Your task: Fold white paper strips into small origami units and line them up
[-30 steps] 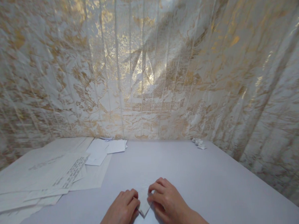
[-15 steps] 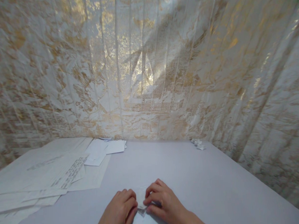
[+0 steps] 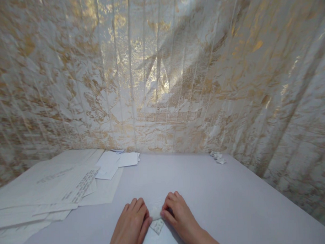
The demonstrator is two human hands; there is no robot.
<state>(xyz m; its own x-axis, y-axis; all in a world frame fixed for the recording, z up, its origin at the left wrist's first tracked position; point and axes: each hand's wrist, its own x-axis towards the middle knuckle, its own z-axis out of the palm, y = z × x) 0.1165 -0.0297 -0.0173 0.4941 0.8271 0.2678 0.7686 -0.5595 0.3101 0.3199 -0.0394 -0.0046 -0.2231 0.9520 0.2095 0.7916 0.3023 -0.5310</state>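
Observation:
Between my hands at the front of the white table [image 3: 197,192] lies a small folded piece of paper [image 3: 157,226], its printed triangular tip pointing toward me. My left hand [image 3: 134,221] grips its left side, the thumb on the fold and the fingers curled. On the right side, my right hand [image 3: 177,212] pinches the fold's other end between thumb and fingers. The upper part of the paper is pale and hard to tell from the tabletop.
Large printed sheets [image 3: 55,186] lie overlapping on the left. Small white paper pieces [image 3: 108,166] rest on their far corner. Several crumpled or folded paper bits [image 3: 218,157] sit at the far right. A gold-patterned curtain [image 3: 160,72] hangs behind the table.
The paper's printed tip now shows larger and flatter below the fold. My hands have moved slightly apart and a little away from me, still at the paper.

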